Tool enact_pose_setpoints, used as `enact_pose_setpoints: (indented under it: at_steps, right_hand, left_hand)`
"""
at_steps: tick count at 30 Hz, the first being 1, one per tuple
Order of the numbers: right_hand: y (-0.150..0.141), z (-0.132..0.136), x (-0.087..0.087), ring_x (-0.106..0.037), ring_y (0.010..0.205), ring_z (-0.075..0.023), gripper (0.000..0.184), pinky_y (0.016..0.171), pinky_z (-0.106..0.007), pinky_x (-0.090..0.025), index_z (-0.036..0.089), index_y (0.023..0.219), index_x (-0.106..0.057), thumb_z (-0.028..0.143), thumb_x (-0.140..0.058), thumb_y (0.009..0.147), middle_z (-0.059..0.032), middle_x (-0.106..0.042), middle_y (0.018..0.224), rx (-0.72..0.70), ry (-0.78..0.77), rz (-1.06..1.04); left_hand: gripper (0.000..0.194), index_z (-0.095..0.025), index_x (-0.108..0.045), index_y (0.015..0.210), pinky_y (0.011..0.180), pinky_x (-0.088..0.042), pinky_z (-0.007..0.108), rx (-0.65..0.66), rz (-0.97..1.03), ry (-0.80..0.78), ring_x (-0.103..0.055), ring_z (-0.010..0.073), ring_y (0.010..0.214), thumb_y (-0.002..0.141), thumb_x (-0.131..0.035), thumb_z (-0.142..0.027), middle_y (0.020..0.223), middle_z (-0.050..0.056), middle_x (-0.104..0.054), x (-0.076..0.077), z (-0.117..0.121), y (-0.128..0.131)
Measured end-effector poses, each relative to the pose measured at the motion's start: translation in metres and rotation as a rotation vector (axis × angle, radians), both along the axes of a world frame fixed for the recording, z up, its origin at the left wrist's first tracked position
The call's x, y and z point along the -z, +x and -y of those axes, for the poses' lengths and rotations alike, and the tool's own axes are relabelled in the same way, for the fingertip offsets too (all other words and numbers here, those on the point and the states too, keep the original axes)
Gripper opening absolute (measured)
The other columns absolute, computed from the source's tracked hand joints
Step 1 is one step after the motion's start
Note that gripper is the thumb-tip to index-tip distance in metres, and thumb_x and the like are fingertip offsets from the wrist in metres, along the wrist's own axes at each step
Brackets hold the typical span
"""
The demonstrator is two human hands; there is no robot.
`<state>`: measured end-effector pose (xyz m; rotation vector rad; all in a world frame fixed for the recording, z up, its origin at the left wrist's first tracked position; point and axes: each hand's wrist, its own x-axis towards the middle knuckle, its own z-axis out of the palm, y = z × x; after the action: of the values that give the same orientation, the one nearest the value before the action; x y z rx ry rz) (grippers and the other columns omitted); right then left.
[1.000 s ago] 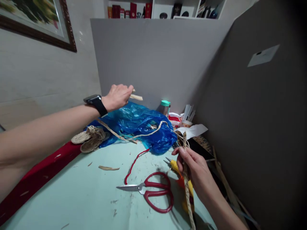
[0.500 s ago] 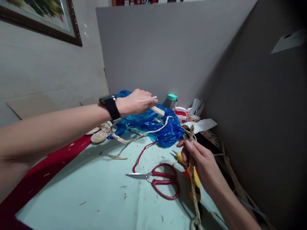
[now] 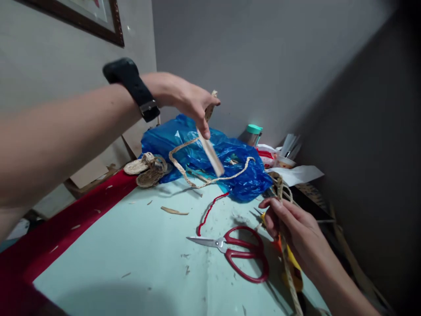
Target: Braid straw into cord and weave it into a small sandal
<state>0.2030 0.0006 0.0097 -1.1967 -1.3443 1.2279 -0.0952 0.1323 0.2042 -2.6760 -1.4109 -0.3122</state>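
Note:
My left hand [image 3: 189,101], with a black watch on its wrist, is closed above a blue plastic bag. A pale flat strip [image 3: 212,153], blurred, hangs below its fingers, and a straw-coloured piece [image 3: 211,105] shows behind them. My right hand [image 3: 292,224] pinches a braided straw rope [image 3: 289,281] that runs down past the bottom edge. A thinner braided cord [image 3: 223,178] loops across the front of the blue bag [image 3: 243,184]. Red-handled scissors [image 3: 220,243] lie partly spread on the table, left of my right hand.
Small woven straw slippers [image 3: 151,173] sit at the left near a red cloth [image 3: 79,224]. A red cord [image 3: 210,210] and a dry strip [image 3: 174,211] lie on the pale table. A yellow tool [image 3: 296,267] is beneath my right hand. Behind stands a green-lidded bottle [image 3: 252,133].
My left hand has risen and turned, and the pale strip has swung to point downward. My right hand keeps its pinch on the braided rope. The view has shifted.

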Motion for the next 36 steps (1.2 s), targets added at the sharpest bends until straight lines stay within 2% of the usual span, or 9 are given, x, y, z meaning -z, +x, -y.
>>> enact_pose_setpoints:
  at_steps: [2,4,7,10,15,21,26,31,36]
  right_hand:
    - [-0.001,0.000,0.000,-0.047,0.053,-0.0085,0.036,0.046,-0.015,-0.038,0.020,0.092,-0.066,0.055,-0.066,0.086,0.0015,-0.057,0.062,0.018,-0.024,0.003]
    - [-0.003,0.000,-0.003,-0.047,0.052,-0.0084,0.034,0.043,-0.014,-0.037,0.021,0.092,-0.066,0.054,-0.068,0.084,0.0018,-0.057,0.062,0.038,-0.077,-0.018]
    - [-0.005,0.000,-0.009,-0.044,0.049,-0.0092,0.034,0.039,-0.015,-0.034,0.022,0.088,-0.066,0.054,-0.071,0.080,0.0020,-0.055,0.058,0.062,-0.151,-0.055]
    - [-0.007,-0.002,-0.013,-0.045,0.051,-0.0106,0.035,0.041,-0.017,-0.036,0.021,0.084,-0.067,0.055,-0.072,0.078,0.0007,-0.055,0.058,0.071,-0.143,-0.070]
    - [-0.016,-0.003,-0.025,-0.043,0.056,-0.0103,0.045,0.046,-0.020,-0.035,0.017,0.078,-0.070,0.062,-0.066,0.081,-0.0032,-0.057,0.066,0.017,-0.072,0.002]
    - [-0.048,0.024,-0.042,-0.034,0.050,-0.0067,0.040,0.045,-0.019,-0.024,0.020,0.097,-0.067,0.057,-0.053,0.094,0.0020,-0.053,0.065,-0.332,-0.199,-0.072]
    - [-0.066,0.038,-0.037,-0.029,0.047,-0.0061,0.030,0.044,-0.018,-0.019,0.022,0.109,-0.058,0.049,-0.048,0.099,0.0054,-0.055,0.061,-0.487,-0.179,-0.069]
    - [-0.064,0.034,-0.027,-0.034,0.048,-0.0064,0.036,0.044,-0.019,-0.024,0.019,0.084,-0.057,0.051,-0.049,0.098,0.0034,-0.055,0.063,-0.404,-0.139,0.007]
    - [-0.063,0.036,-0.020,-0.039,0.050,-0.0073,0.038,0.046,-0.020,-0.028,0.019,0.080,-0.058,0.051,-0.048,0.097,0.0018,-0.055,0.067,-0.358,-0.129,0.029]
  left_hand:
    - [0.107,-0.010,-0.044,0.147,0.092,-0.045,0.036,0.036,0.051,-0.116,-0.059,0.0289,0.110,0.054,-0.090,-0.032,0.131,0.018,-0.063,-0.001,0.009,-0.007]
    - [0.100,-0.014,-0.043,0.148,0.095,-0.045,0.036,0.138,0.171,-0.200,-0.057,0.0291,0.117,0.061,-0.088,-0.031,0.135,0.014,-0.060,0.000,0.018,-0.011]
    - [0.054,-0.014,-0.046,0.145,0.086,-0.051,0.041,0.341,0.643,-0.375,-0.064,0.0270,0.108,0.095,-0.058,-0.029,0.119,0.012,-0.063,0.010,0.031,-0.009]
    - [0.031,-0.013,-0.066,0.122,0.081,-0.055,0.035,0.403,1.126,-0.423,-0.067,0.0188,0.087,0.092,-0.063,-0.016,0.099,0.007,-0.065,0.036,0.046,-0.001]
    - [0.031,-0.021,-0.073,0.114,0.063,-0.054,0.026,0.288,1.247,-0.447,-0.064,0.0135,0.076,0.086,-0.067,-0.012,0.109,0.006,-0.070,0.097,0.071,0.012]
    - [0.053,-0.030,-0.063,0.133,0.058,-0.051,0.023,0.071,1.438,-0.760,-0.057,0.0119,0.066,0.081,-0.073,-0.019,0.083,-0.001,-0.065,0.148,0.106,0.023]
    - [0.070,-0.039,-0.048,0.144,0.059,-0.048,0.021,-0.002,1.540,-0.846,-0.055,0.0112,0.061,0.082,-0.075,-0.022,0.070,-0.007,-0.058,0.165,0.125,0.034]
    - [0.016,-0.019,-0.072,0.097,0.071,-0.051,0.026,-0.001,1.510,-0.937,-0.062,0.0161,0.075,0.082,-0.074,-0.025,0.082,0.001,-0.066,0.173,0.128,0.041]
    - [0.009,-0.020,-0.066,0.086,0.067,-0.051,0.024,-0.076,1.557,-0.937,-0.059,0.0136,0.070,0.083,-0.073,-0.025,0.081,-0.001,-0.062,0.174,0.130,0.041]
